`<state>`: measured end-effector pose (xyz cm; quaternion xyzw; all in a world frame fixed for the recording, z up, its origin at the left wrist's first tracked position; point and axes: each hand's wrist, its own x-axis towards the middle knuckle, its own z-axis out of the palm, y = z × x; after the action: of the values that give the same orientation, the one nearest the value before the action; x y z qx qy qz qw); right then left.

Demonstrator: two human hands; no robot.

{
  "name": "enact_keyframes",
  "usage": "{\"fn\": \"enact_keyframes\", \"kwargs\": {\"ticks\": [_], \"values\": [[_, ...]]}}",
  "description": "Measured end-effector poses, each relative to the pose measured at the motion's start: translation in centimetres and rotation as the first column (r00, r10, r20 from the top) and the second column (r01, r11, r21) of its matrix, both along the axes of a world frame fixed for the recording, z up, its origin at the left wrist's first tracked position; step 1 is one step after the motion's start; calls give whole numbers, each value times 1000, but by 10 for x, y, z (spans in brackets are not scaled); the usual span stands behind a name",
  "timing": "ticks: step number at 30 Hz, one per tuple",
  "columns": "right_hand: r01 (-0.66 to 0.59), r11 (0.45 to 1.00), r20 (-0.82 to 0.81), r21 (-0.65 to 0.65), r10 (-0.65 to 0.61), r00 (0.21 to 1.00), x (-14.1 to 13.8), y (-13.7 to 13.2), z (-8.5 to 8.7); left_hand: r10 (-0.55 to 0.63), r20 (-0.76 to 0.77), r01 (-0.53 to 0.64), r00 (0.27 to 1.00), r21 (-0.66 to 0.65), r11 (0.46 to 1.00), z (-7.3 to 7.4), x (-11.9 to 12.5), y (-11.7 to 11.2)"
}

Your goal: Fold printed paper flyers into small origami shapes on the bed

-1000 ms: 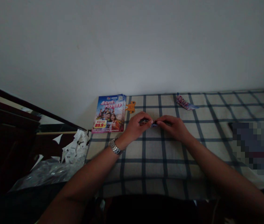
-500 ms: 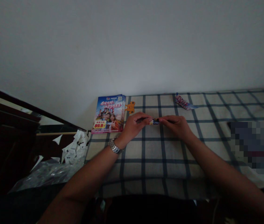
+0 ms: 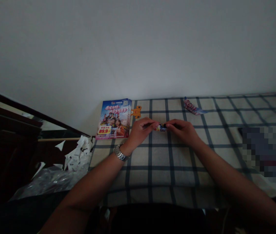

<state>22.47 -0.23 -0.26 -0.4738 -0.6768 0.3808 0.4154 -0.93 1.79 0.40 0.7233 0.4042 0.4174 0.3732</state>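
Note:
A small strip of folded printed paper (image 3: 162,127), dark blue with yellow and white bits, is stretched between my two hands above the checked cloth. My left hand (image 3: 143,130) pinches its left end between thumb and fingers; a metal watch (image 3: 120,152) is on that wrist. My right hand (image 3: 183,130) pinches the right end the same way. The fingers cover both ends of the strip. Just behind my left hand is an orange bear figure (image 3: 136,112) on the cloth. To the left lies a stack of colourful flyers (image 3: 115,118).
A crumpled red, white and blue printed piece (image 3: 191,106) lies near the wall. The checked cloth (image 3: 159,156) covers the table. At the right is a blurred-out dark object (image 3: 265,152). Torn white paper (image 3: 79,154) and clear plastic (image 3: 50,180) lie left of the table.
More of the printed paper shows between my fingertips, with extra colour by the left thumb. Both hands have barely moved and keep their pinch.

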Motion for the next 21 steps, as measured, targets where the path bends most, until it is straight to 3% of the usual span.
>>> {"fn": "enact_keyframes", "kwargs": {"ticks": [11, 15, 19, 21], "values": [[-36, 999, -24, -7, 35, 999, -2, 0, 2, -109, -71, 112, 991, 40, 993, -5, 1, -2], [-14, 999, -26, 35, 14, 1000, -2, 0, 0, -30, -149, 45, 988, 98, 994, -6, 1, -3], [131, 972, -17, 195, -130, 991, 0, 2, -1, 69, -134, -51, 989, 129, 990, -7, 0, -1], [163, 965, 4, 206, -167, 986, 1, 2, -1, 88, -100, -75, 991, 130, 989, -8, 0, 0]]}}
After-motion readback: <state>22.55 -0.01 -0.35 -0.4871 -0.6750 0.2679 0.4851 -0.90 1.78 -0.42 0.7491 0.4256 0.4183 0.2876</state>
